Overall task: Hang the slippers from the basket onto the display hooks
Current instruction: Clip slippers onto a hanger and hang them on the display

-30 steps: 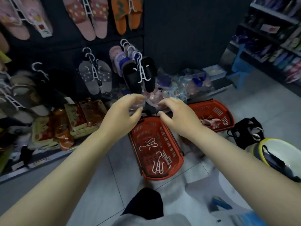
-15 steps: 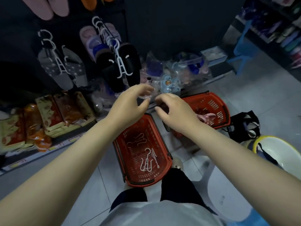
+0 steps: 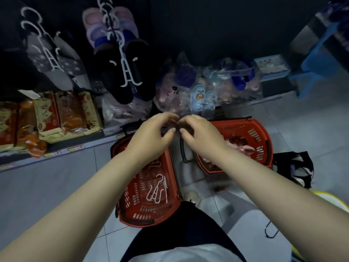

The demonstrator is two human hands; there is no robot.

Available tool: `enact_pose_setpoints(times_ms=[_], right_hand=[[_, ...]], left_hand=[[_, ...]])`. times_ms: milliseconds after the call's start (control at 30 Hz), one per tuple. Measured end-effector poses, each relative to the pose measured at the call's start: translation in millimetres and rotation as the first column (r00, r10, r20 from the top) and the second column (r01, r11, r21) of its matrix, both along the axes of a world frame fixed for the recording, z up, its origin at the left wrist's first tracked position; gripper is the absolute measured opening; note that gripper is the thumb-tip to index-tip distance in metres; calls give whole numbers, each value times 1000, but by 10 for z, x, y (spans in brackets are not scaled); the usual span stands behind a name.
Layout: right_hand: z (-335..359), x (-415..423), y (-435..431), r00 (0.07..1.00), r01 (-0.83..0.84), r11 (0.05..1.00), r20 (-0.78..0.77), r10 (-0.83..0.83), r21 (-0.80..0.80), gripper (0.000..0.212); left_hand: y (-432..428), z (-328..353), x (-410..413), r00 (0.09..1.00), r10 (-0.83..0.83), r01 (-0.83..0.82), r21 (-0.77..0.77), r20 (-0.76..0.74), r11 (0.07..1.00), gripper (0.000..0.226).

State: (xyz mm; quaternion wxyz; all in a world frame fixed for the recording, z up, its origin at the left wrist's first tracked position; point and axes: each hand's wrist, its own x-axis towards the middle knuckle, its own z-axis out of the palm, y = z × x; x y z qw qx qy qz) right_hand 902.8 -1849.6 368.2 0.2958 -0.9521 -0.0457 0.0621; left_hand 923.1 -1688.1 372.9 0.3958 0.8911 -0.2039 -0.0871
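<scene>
Head: slippers [image 3: 245, 148] in basket [image 3: 269, 138] below right hand [image 3: 202, 136]; left hand [image 3: 151, 138] alongside.

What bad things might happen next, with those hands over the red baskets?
The red basket with white hangers sits right by the person's legs, so a step might kick it. The black slippers hang in a crowded bunch; adding a pair there might knock one loose. I cannot tell what the left hand and right hand pinch, if anything.
</scene>
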Motion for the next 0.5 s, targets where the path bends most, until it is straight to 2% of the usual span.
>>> enact_pose_setpoints(times_ms=[333, 500], right_hand=[[-477, -129, -60, 997, 78, 997, 20, -78, 2, 19], [-709, -172, -98, 997, 79, 995, 15, -79, -67, 21]], left_hand=[[-47, -525, 8, 997, -39, 39, 10, -62, 999, 30], [-129, -770, -16, 996, -51, 51, -10, -74, 999, 31]])
